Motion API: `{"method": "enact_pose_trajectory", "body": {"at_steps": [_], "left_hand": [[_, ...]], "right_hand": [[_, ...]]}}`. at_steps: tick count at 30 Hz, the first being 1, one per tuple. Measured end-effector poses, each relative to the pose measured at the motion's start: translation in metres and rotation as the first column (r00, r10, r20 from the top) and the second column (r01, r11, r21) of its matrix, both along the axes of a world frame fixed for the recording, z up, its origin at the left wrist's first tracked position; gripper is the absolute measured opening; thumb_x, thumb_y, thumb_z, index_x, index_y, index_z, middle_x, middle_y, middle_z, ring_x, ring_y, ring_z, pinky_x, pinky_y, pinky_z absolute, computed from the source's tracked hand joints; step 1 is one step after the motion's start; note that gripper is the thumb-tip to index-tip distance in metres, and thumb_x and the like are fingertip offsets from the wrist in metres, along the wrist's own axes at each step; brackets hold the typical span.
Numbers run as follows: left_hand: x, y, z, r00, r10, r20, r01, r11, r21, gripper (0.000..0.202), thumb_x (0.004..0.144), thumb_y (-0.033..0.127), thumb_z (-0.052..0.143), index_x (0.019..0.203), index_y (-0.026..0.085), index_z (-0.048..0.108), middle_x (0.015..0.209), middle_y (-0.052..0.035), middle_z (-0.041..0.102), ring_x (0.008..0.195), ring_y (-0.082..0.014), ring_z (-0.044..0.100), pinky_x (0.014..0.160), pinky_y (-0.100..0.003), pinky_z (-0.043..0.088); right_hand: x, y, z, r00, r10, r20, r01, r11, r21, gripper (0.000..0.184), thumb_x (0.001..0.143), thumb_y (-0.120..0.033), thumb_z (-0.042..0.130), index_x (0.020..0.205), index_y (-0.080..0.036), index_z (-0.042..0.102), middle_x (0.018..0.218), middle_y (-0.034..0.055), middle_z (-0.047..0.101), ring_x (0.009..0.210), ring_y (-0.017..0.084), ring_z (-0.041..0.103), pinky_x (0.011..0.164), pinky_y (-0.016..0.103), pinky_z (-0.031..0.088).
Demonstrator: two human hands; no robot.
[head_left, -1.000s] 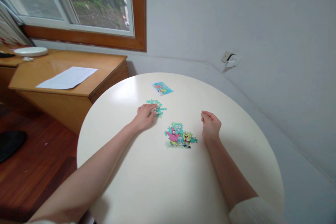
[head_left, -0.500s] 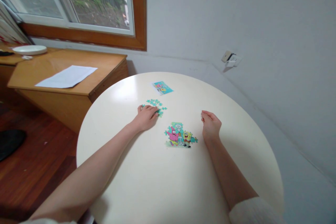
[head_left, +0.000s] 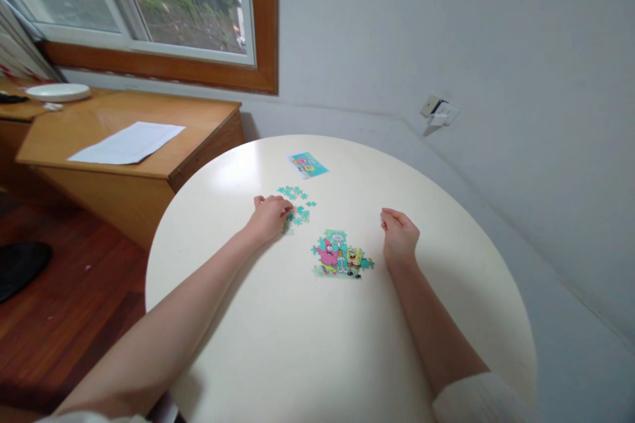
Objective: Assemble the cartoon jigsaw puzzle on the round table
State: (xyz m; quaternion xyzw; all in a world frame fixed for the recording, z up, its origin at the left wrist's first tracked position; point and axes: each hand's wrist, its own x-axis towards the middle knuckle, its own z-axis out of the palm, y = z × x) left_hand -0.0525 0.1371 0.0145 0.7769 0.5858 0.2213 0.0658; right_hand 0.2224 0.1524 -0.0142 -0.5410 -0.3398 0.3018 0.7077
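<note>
A partly joined jigsaw puzzle (head_left: 340, 256) with cartoon figures lies flat on the white round table (head_left: 307, 337). Beyond it to the left are several loose turquoise puzzle pieces (head_left: 300, 214). My left hand (head_left: 270, 217) rests palm down at the left edge of these pieces, fingers bent and drawn in; what lies under the fingertips is hidden. Right of the joined puzzle, my right hand (head_left: 399, 235) is closed with thumb and fingertips together. Anything in that pinch is too small to make out.
A picture card (head_left: 308, 164) with the same cartoon figures lies near the table's far edge. At the left stands a wooden desk (head_left: 208, 120) with a sheet of paper (head_left: 127, 143) and a white plate (head_left: 58, 92). A wall with a socket (head_left: 438, 110) borders the right side.
My left hand has drawn back a little to the left, and its fingers have curled in, uncovering more loose pieces. My right hand has stayed in place.
</note>
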Motion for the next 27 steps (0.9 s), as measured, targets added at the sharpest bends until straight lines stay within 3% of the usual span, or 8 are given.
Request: {"method": "enact_pose_trajectory", "body": {"at_steps": [9, 27], "left_hand": [[-0.002, 0.002, -0.01, 1.0, 0.022, 0.007, -0.022, 0.999, 0.024, 0.033, 0.077, 0.011, 0.04, 0.086, 0.019, 0.07, 0.096, -0.0114, 0.063, 0.093, -0.0284, 0.053, 0.077, -0.044, 0.029], [0.003, -0.002, 0.006, 0.972, 0.217, -0.092, -0.227, 0.967, -0.113, 0.02, 0.078, 0.026, 0.052, 0.093, 0.016, 0.063, 0.105, -0.0127, 0.059, 0.101, -0.0287, 0.048, 0.079, -0.039, 0.03]], "right_hand": [[-0.001, 0.0, 0.0, 1.0, 0.003, 0.011, -0.003, 1.0, 0.006, 0.019, 0.052, -0.028, 0.067, 0.066, -0.016, 0.064, 0.055, -0.0021, 0.056, 0.054, 0.01, 0.048, 0.054, 0.027, 0.037], [0.0, 0.0, 0.002, 0.999, 0.01, -0.031, -0.011, 1.0, -0.015, 0.019, 0.049, -0.025, 0.065, 0.066, -0.015, 0.065, 0.056, -0.0025, 0.057, 0.053, 0.009, 0.047, 0.055, 0.025, 0.037]]}}
